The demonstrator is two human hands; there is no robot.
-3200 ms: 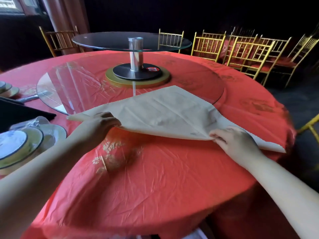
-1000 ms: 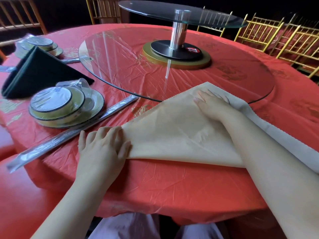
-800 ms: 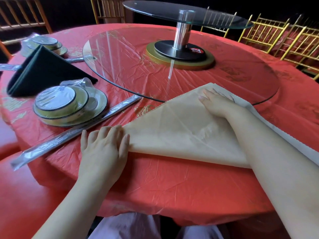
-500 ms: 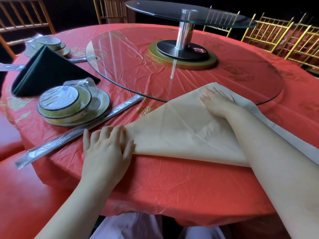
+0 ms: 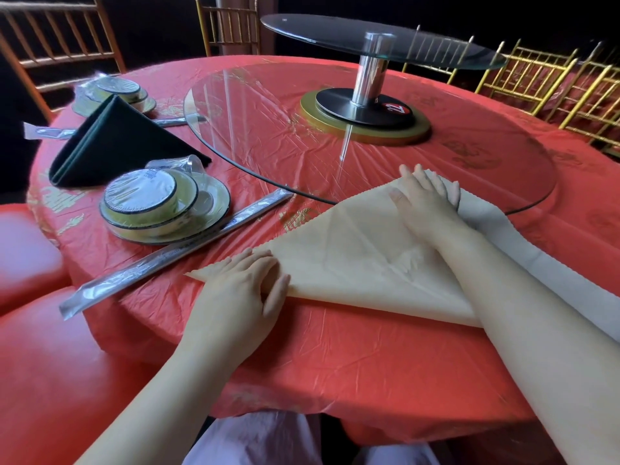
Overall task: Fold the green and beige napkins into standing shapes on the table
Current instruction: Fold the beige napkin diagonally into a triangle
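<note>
The left hand (image 5: pixel 245 290) has slid a little along the near fold since 0.5 s ago, so the left tip of the beige napkin (image 5: pixel 352 260) now pokes out past its knuckles, where before the hand covered it. It lies palm down with fingers loosely spread and the thumb across the folded edge, pressing the cloth to the red tablecloth (image 5: pixel 335 357) and pinching nothing. The napkin lies as a flat triangle running from under this hand, up and to the right. At its far point the right hand (image 5: pixel 424 199) stays as it was, palm down, fingers straight and fanned, pressing the point onto the rim of the glass turntable (image 5: pixel 302 129), its forearm lying across the cloth. Just left of the left hand, a wrapped pair of chopsticks (image 5: pixel 174 255) lies diagonally. Beyond that sits a film-wrapped dish set (image 5: pixel 157 203), and farther left the dark green napkin (image 5: pixel 117 142) stands folded as a tent. Beyond the right hand, the turntable's black base bears a red label (image 5: pixel 396 108) reading 22. Gold chairs (image 5: pixel 523 78) stand behind the table.
</note>
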